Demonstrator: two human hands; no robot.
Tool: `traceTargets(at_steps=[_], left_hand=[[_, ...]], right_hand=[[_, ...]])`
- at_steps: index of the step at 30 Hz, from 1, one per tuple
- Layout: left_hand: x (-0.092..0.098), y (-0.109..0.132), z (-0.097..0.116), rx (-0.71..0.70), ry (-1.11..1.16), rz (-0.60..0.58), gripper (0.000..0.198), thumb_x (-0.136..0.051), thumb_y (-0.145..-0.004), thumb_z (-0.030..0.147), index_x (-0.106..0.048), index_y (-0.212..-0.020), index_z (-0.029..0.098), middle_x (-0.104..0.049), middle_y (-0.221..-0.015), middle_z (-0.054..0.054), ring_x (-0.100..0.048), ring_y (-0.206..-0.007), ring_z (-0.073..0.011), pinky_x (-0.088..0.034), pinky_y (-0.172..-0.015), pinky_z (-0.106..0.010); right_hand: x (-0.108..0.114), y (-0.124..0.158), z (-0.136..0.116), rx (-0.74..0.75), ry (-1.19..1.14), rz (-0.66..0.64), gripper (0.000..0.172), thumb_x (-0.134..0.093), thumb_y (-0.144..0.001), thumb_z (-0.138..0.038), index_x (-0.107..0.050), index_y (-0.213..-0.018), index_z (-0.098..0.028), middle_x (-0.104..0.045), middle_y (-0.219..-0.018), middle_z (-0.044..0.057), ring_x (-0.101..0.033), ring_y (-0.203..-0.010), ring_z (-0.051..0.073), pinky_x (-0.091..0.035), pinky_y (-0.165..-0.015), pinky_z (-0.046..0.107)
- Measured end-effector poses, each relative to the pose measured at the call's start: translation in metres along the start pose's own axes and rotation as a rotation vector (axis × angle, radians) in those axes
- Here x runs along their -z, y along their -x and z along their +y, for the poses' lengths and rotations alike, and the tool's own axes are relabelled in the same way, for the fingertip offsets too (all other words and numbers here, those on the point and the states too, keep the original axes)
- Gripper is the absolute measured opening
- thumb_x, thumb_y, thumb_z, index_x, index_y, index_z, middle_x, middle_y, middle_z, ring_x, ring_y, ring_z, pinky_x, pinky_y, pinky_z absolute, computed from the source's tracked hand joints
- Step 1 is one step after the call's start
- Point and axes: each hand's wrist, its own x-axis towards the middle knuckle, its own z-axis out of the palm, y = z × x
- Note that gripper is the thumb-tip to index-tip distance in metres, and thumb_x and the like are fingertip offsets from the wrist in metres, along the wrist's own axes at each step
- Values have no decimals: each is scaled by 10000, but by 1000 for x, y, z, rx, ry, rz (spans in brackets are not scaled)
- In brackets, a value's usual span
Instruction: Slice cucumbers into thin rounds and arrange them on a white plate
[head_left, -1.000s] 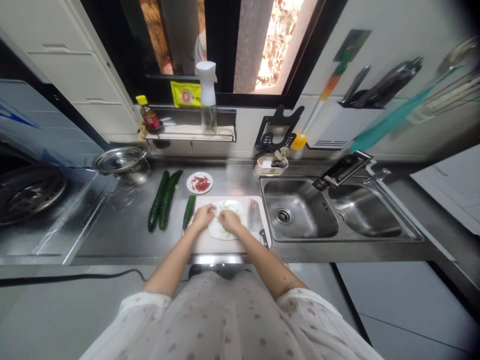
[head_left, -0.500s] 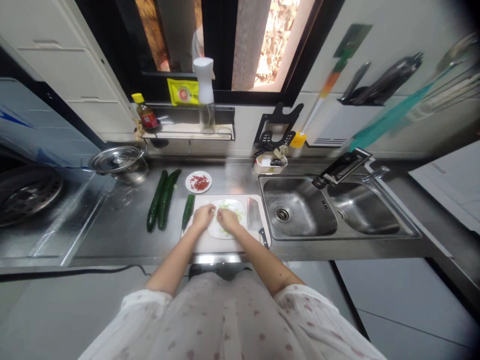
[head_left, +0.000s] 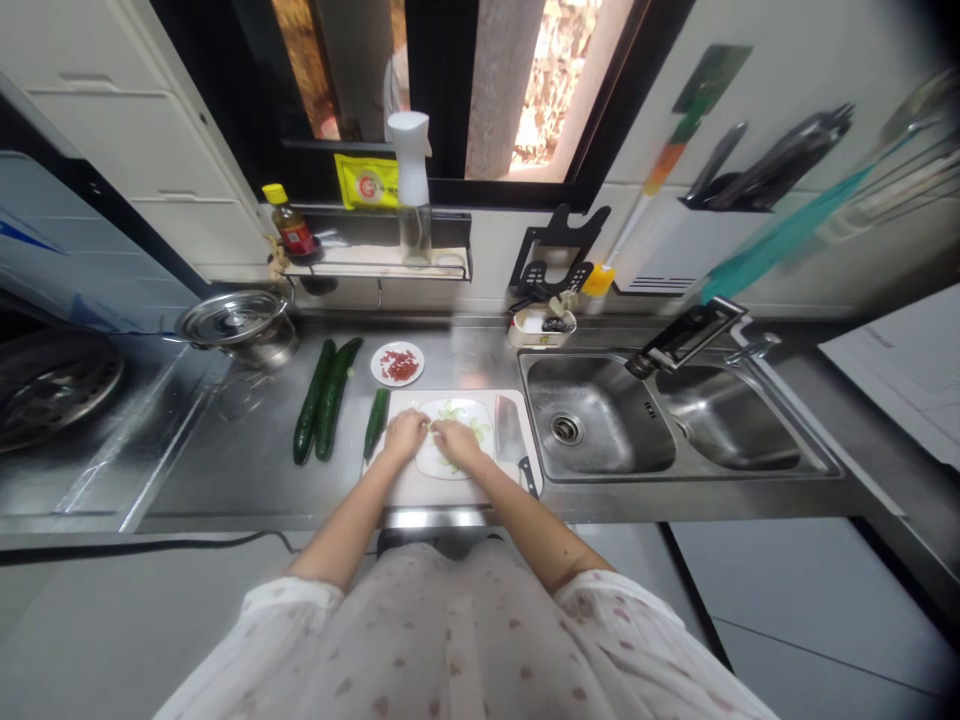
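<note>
Over white plate, fingers now closer together.

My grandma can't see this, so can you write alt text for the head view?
A person's left hand and right hand are close together at a white plate of pale green slices on a cutting board. Cucumbers lie left, a knife right.

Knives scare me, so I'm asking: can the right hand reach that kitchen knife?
Probably yes: the kitchen knife lies uncovered on the cutting board, near the right hand, with only part of the plate between.
</note>
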Motion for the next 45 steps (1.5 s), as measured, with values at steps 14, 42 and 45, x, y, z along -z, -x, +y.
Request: traceTargets(at_steps=[14, 42, 45], left_hand=[[-1, 0, 0, 8, -18, -15, 268, -507, -883, 255, -695, -1068, 204, -668, -1057, -78, -586, -1013, -206, -421, -893, -291], [-10, 1, 0, 16, 6, 17, 206, -553, -860, 282, -678, -1006, 207, -645, -981, -59, -570, -975, -202, -399, -869, -298], [-11, 1, 0, 17, -2, 15, 200, -556, -857, 269, -677, -1004, 206, -647, -995, -63, -566, -991, -205, -397, -874, -301]], right_hand=[[12, 6, -11, -41, 170, -58, 310, -354, -979, -247, -612, -1145, -198, -653, -1078, 109, -598, -988, 202, -420, -782, 272], [-6, 14, -13, -96, 176, 12, 314, -383, -961, -281, -623, -1149, -205, -657, -1046, 95, -610, -947, 196, -425, -769, 276], [-5, 15, -14, -87, 181, 10, 323, -387, -959, -274, -609, -1187, -223, -659, -1048, 90, -612, -946, 201, -427, -767, 281]])
